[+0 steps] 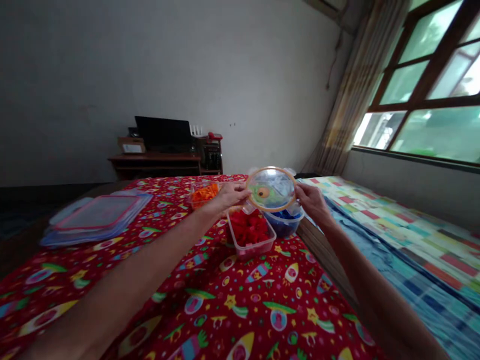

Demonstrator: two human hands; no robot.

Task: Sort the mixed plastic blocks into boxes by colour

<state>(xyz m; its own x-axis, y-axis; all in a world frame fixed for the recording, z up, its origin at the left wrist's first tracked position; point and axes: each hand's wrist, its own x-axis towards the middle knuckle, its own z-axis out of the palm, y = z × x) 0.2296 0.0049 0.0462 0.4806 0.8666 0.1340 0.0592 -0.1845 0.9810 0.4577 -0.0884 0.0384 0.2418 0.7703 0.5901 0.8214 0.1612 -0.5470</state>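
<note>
A round clear container lid with an orange rim is held up between my two hands. My left hand grips its left edge, and my right hand grips the right edge. Through the lid a green and orange pattern shows. Just below it stands a rectangular clear box full of red pieces. A round tub with blue pieces sits partly behind the lid. Left of these, a clear container of orange pieces is partly covered by my left hand.
Several flat lids lie stacked at the left of the red patterned cloth. Behind is a desk with a monitor. A patchwork-covered bed lies to the right, beyond a wooden edge.
</note>
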